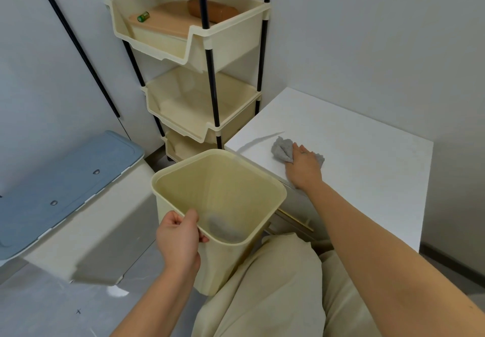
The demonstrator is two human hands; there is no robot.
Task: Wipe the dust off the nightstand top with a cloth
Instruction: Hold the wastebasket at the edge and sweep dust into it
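Note:
The white nightstand top (362,158) fills the right side of the view. My right hand (303,168) presses a crumpled grey cloth (283,150) onto it near its front left edge. A thin grey line of dust (258,141) curves across the top to the left of the cloth. My left hand (181,237) grips the near rim of a cream plastic bin (267,200), held just below the nightstand's left edge. A patch of grey dust (225,227) lies at the bottom of the bin.
A cream three-tier rack (199,48) on black poles stands behind the bin against the wall, with a brown object and a small green bottle on its top tier. A box with a blue lid (65,179) sits at the left. My beige trouser legs are below.

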